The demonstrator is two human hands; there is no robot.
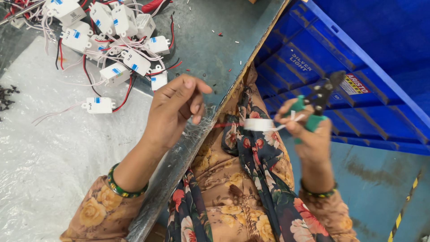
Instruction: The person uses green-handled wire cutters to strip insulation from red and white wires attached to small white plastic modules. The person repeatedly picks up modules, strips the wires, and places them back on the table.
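The right hand [309, 134] is doing two jobs at once – its fingers are wrapped around the green handles of a pair of wire cutters [319, 101], black jaws pointing up and to the right, and the thumb and forefinger also pinch the white leads of a small white driver module [258, 124]. The module sits just left of those fingertips, lying roughly level over the person's lap, with a red wire [226, 125] trailing off its far end toward the other hand.

The left hand [174, 110] hovers at the table edge [179, 154] with fingers loosely curled, thumb and forefinger close together near the end of that red wire – can't tell if they actually grip it, it's blurred there.

Further up on the grey table there's a pile of identical white modules [112, 40] with tangled red, black and white leads, plus one lone module [98, 105] on the clear plastic sheet [53, 170]. A blue plastic crate [358, 54] stands to the right.
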